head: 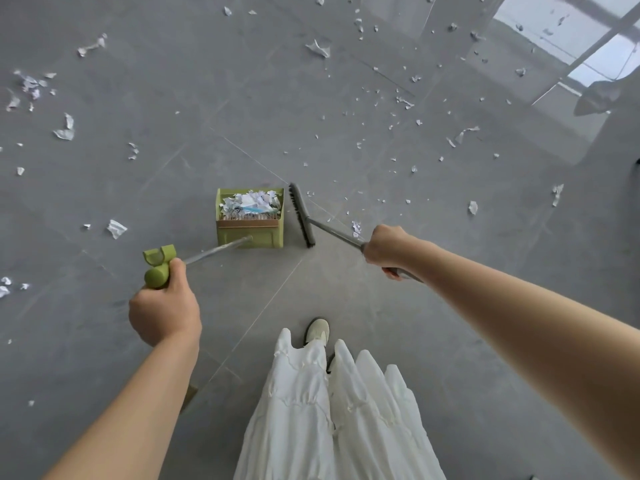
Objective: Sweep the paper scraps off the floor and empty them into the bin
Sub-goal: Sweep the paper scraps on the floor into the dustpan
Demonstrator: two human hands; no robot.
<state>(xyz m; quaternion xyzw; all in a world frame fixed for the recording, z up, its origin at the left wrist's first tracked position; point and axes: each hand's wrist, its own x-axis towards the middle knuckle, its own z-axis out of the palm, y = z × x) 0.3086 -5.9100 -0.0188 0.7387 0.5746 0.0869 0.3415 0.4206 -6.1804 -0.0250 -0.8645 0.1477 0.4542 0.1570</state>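
Note:
A green dustpan (pixel 250 233) stands on the grey floor ahead of me, with a heap of white paper scraps (pixel 251 201) inside it. My left hand (pixel 165 306) grips the green top of its long metal handle (pixel 157 268). Just right of the pan lies the grey broom head (pixel 302 214), bristles toward the pan. My right hand (pixel 388 249) grips the broom's grey pole (pixel 334 232). Several loose paper scraps (pixel 403 102) lie scattered over the floor beyond and to both sides. No bin is in view.
Larger crumpled scraps lie at the left (pixel 65 128) and near the pan (pixel 116 228). A bright window reflection (pixel 571 46) covers the glossy floor at the far right. My white skirt (pixel 332 410) and one shoe (pixel 317 330) are below.

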